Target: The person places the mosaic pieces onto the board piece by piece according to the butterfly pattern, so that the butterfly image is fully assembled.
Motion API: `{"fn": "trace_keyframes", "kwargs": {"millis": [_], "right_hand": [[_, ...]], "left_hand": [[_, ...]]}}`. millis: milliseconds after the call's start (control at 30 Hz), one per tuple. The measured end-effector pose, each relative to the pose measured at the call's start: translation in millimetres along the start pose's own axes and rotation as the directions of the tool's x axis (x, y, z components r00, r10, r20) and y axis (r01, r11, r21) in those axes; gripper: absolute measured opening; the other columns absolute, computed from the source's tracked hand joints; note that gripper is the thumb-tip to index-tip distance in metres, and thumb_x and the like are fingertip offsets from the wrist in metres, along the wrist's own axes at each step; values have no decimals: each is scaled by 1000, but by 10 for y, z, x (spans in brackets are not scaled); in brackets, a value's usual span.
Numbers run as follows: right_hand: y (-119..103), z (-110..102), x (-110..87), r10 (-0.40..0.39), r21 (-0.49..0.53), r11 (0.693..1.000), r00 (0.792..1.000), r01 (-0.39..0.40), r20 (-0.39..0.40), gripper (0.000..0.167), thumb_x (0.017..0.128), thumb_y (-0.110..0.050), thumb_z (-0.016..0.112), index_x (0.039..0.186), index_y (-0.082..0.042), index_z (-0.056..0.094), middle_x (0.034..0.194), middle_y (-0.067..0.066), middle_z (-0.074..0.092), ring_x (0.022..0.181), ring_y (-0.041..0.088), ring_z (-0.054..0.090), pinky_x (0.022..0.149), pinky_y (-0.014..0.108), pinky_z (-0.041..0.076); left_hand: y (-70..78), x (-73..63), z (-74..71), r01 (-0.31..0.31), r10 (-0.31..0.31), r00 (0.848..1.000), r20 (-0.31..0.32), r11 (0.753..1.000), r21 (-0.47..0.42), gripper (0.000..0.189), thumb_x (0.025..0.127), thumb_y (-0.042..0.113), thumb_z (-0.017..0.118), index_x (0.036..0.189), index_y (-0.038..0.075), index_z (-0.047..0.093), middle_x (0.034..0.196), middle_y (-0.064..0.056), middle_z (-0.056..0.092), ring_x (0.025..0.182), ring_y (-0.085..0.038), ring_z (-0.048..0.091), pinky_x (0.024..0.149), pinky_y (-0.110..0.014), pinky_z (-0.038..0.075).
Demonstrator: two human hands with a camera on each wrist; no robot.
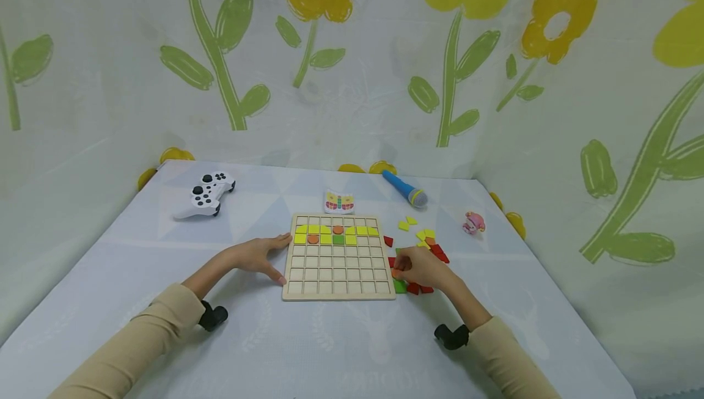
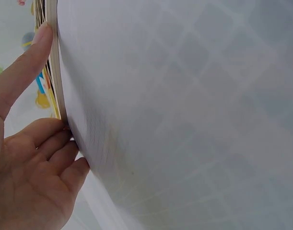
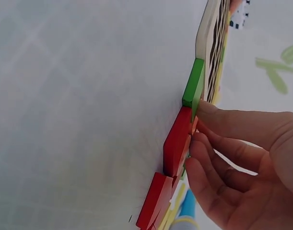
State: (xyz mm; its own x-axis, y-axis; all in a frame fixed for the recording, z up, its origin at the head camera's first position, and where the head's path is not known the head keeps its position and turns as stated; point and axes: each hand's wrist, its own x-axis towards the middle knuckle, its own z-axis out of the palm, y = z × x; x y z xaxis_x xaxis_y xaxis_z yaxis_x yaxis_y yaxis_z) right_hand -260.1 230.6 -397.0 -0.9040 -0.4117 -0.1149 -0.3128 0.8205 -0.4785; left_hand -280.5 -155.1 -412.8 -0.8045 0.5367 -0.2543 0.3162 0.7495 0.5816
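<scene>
A wooden grid board (image 1: pixel 339 296) lies flat on the table, its upper rows holding yellow pieces, two orange discs and a green square (image 1: pixel 338 239). My left hand (image 1: pixel 257 255) rests against the board's left edge, thumb at the near corner and fingers spread further up; in the left wrist view the fingertips touch its side. Beside the right edge, my right hand (image 1: pixel 425 266) reaches into loose pieces and pinches an orange piece (image 3: pixel 193 125) between thumb and fingers. A green piece (image 3: pixel 194 84) and a red piece (image 3: pixel 177 141) lie right at those fingertips.
Behind the board stands a small butterfly picture card (image 1: pixel 339 202). A white game controller (image 1: pixel 209 193) lies back left, a blue microphone (image 1: pixel 404 189) back right, and a pink figurine (image 1: pixel 473 223) further right. Loose yellow pieces (image 1: pixel 404 225) and red pieces (image 1: pixel 439 253) spread beyond the right hand.
</scene>
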Motion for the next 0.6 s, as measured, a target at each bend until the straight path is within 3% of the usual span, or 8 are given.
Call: {"fn": "trace_keyframes", "kwargs": {"millis": [367, 600], "right_hand": [[2, -39, 5, 3, 54, 999, 1000, -4, 11, 20, 81, -9, 78, 88, -8, 59, 78, -1, 57, 73, 16, 53, 65, 26, 50], [-64, -170, 119, -72, 58, 996, 997, 74, -31, 9, 84, -4, 73, 84, -6, 64, 75, 0, 60, 71, 15, 54, 67, 27, 51]], "left_hand": [[21, -12, 7, 11, -11, 1000, 4, 1000, -5, 106, 74, 37, 83, 151, 0, 22, 156, -23, 17, 142, -43, 15, 112, -57, 19], [18, -12, 10, 12, -12, 1000, 3, 1000, -5, 106, 74, 37, 83, 151, 0, 22, 156, -23, 17, 143, -43, 15, 112, -57, 19]]}}
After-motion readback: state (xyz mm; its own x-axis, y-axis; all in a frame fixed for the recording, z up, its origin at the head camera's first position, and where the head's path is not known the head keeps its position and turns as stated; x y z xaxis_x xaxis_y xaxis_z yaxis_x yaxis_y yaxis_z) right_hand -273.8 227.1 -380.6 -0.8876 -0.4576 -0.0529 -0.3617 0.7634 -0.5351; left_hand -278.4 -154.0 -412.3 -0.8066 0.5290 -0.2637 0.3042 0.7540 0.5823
